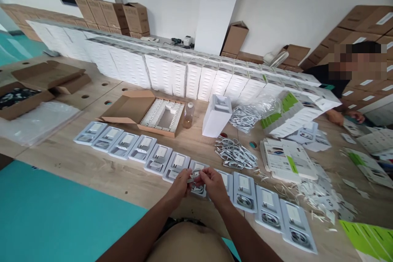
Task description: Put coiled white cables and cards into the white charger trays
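Between both hands is a coiled white cable, held above a row of pale plastic trays. My left hand grips the coil from the left, fingers closed. My right hand pinches it from the right with thumb and fingers. The trays at the right end, such as the near tray, each hold a white block and a coiled cable. Trays farther left, like the tray, hold a white block, with no coil visible. Behind my right hand lies a pile of loose cables.
An open carton of white pieces and a clear bottle stand behind the trays. Beside them are a stack of trays and bagged cables. White boxes form a long wall. Paper scraps lie right; a person works there.
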Tool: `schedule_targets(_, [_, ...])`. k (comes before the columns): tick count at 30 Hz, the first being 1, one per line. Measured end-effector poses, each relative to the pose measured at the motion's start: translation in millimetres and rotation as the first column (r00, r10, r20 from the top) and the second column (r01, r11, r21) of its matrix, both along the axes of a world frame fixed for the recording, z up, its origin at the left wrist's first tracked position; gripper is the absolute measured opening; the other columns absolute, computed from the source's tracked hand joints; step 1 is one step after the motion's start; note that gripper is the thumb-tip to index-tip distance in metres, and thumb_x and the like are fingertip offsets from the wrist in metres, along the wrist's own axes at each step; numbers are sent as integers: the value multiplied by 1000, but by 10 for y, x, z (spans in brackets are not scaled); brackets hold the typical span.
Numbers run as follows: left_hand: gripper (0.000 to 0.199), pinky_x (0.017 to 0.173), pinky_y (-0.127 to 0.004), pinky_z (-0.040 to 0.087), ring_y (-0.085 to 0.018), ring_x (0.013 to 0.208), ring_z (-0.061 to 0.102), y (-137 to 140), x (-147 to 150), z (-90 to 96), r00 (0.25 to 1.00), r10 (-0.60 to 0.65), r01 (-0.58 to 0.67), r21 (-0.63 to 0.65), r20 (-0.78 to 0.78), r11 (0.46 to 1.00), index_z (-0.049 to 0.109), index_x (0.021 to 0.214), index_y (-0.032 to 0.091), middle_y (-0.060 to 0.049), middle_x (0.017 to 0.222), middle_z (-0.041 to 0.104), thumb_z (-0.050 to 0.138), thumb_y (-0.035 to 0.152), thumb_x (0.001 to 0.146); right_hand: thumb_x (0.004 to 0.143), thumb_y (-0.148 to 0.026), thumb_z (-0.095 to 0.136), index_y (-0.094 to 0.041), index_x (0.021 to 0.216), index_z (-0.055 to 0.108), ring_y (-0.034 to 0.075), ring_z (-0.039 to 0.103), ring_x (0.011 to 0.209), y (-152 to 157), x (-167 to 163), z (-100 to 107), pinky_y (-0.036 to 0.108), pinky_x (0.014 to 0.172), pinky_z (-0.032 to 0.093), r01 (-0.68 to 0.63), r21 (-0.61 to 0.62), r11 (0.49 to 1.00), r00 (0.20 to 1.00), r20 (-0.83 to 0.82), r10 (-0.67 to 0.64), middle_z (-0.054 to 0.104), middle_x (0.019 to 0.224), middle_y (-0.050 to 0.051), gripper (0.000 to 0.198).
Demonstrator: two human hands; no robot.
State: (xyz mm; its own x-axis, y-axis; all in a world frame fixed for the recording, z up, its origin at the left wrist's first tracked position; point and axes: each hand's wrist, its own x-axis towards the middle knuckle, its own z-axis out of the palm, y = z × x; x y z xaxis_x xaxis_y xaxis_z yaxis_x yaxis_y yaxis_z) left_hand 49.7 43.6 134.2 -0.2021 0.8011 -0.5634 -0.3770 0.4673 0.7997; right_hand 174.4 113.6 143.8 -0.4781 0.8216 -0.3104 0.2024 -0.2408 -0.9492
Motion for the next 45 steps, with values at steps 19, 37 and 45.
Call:
schedule_targets(19, [48,66,-28,47,-18,84,61,-70,-80,94,948,-186,259,286,-260,922,50,130,18,-7,101,61,53,41,88,91,-30,56,-23,93,71,19,64,82,186,398,187,30,75,46,-350,516,782,901,413,131,71,85,2,17])
schedule_targets(37, [31,51,-27,41,-15,45,55,-69,50,-32,841,-207,327,165,-500,931,60,81,21,1,55,62,40,40,93,92,-33,47,-22,77,59,17,62,55,-25,229,230,27,60,42,-87,361,928,945,324,-37,63,57,-2,21])
schedule_targets(45, [34,58,-29,53,-19,69,66,22,85,-112,937,-223,282,201,-270,938,62,93,17,-5,77,68,44,46,89,81,-48,62,-19,82,59,19,65,53,-108,207,-120,27,50,48,188,-43,981,982,-18,-189,67,66,0,29])
